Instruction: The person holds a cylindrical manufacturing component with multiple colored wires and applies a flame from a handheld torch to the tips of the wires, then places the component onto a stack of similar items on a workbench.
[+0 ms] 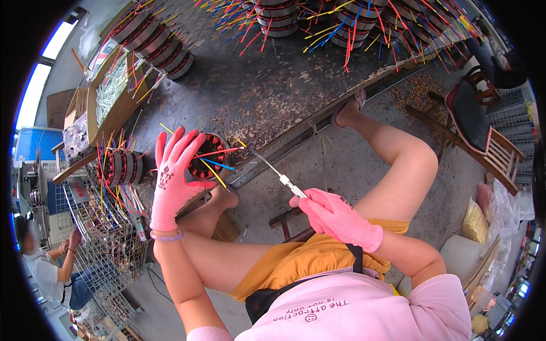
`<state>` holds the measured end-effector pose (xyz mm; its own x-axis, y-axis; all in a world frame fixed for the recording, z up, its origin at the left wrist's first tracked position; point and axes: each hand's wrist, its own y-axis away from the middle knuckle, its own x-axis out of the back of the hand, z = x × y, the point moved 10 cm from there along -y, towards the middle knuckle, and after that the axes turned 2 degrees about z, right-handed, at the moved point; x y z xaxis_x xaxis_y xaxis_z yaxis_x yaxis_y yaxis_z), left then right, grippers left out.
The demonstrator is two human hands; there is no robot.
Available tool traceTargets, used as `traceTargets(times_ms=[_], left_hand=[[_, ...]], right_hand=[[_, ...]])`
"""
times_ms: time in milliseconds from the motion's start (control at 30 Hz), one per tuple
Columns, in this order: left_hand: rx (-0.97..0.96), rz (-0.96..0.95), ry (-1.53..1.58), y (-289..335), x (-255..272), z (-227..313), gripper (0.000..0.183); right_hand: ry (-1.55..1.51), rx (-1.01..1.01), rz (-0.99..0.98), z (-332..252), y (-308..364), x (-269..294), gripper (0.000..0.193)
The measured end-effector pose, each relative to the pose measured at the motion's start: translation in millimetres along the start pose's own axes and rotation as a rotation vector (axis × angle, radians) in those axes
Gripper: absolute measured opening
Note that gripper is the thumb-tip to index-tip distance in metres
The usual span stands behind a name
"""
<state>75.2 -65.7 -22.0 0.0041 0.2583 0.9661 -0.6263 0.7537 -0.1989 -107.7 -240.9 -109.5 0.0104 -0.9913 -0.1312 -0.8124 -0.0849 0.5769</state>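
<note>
At the table's near edge sits a stator (213, 141), a ring with dark red windings and red, blue and yellow wire leads sticking out. My left hand (176, 179), in a pink glove, lies over its left side with fingers stretched and thumb apart. Whether the palm presses on it cannot be made out. To the right, my right hand (335, 216), also pink-gloved, is closed around the white handle of a thin metal rod tool (284, 179). The rod slants up and left, its thin tip close to a yellow lead beside the stator.
Stacked stators (153, 42) with loose leads stand at the table's far left, several more along its back. A cardboard box (111, 96) of pale thin tubes is at left. More stators (120, 167) lie below it. A chair (469, 116) stands right; a person (48, 267) sits far left.
</note>
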Motion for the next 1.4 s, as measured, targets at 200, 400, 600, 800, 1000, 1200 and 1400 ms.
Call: traceTargets(times_ms=[200, 400, 600, 800, 1000, 1200, 1400], left_hand=[[0.002, 0.013, 0.034, -1.7, 1.3, -0.1, 0.09], [-0.002, 0.007, 0.028, -1.2, -0.1, -1.4, 0.089], [0.006, -0.005, 0.025, -0.8, -2.3, -2.0, 0.09], [0.007, -0.01, 0.023, -0.4, -2.4, -2.4, 0.091], [0.001, -0.005, 0.015, 0.7, -1.8, -2.7, 0.093], [-0.001, 0.005, 0.034, -1.3, -1.8, 0.0, 0.091], [0.003, 0.065, 0.126, -4.1, -0.2, 0.3, 0.087]], right_hand=[[-0.032, 0.005, 0.003, 2.4, -1.0, 1.3, 0.03], [-0.015, -0.03, -0.022, 2.3, -1.3, -2.6, 0.031], [-0.022, 0.006, -0.033, 4.7, -3.0, -3.6, 0.031], [-0.027, 0.003, -0.036, 4.2, -2.7, -3.9, 0.031], [0.001, 0.02, -0.022, 4.6, -4.5, -4.5, 0.031], [-0.027, -0.015, -0.012, 1.8, 0.4, -0.9, 0.03], [-0.082, -0.039, 0.003, -1.5, 9.1, 8.1, 0.03]])
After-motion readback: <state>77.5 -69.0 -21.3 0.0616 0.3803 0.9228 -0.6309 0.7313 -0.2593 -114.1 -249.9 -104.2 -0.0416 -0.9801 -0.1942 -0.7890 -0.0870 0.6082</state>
